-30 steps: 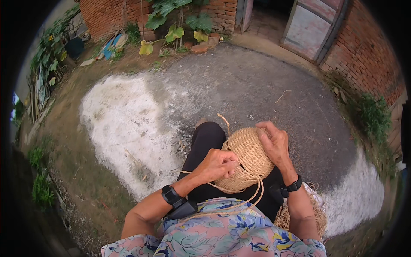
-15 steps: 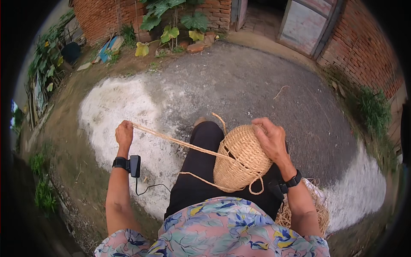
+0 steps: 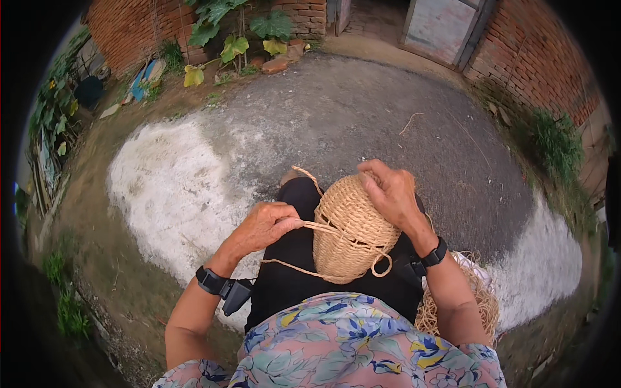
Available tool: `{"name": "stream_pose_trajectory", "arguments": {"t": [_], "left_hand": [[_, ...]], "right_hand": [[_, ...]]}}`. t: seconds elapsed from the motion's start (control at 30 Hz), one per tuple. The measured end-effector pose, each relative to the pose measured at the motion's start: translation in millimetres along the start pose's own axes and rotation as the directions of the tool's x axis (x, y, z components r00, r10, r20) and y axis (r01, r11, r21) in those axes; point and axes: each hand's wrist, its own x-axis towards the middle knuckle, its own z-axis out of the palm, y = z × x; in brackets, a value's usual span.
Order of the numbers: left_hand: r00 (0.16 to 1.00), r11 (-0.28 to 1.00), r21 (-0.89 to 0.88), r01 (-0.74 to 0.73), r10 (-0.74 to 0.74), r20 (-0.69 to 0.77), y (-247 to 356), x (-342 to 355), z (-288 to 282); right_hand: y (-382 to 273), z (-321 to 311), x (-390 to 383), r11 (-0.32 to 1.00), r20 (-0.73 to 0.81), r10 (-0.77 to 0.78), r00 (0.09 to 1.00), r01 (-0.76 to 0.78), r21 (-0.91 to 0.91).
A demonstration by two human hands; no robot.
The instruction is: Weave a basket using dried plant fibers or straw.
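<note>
A tan woven straw basket lies on my lap, round-sided, with a gap in the weave across its middle. My left hand pinches a straw cord just left of the basket, where the cord runs into that gap. Curled over the basket's far right edge, my right hand grips it; its fingertips are partly hidden. A small cord loop sticks out at the near right. One loose cord end rises at the far left side, and another strand trails across my left thigh.
A heap of loose straw cord lies on the ground by my right side. Dark pavement and a whitish patch spread ahead. Brick walls, leafy plants and a metal door stand at the back.
My left hand has come in from far left to beside the basket, and the long taut stretch of cord is now short. My right hand stays on the basket's far edge.
</note>
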Motion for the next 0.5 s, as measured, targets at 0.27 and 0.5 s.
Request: {"name": "stream_pose_trajectory", "arguments": {"t": [0.27, 0.5], "left_hand": [[0.940, 0.951, 0.131, 0.279, -0.243, -0.238, -91, -24, -74], [0.954, 0.960, 0.249, 0.131, -0.054, -0.296, -112, -14, -86]], "right_hand": [[5, 5, 0, 0.998, 0.000, -0.056, 0.998, 0.056, 0.005], [7, 7, -2, 0.997, -0.031, -0.069, 0.997, 0.070, 0.011]]}}
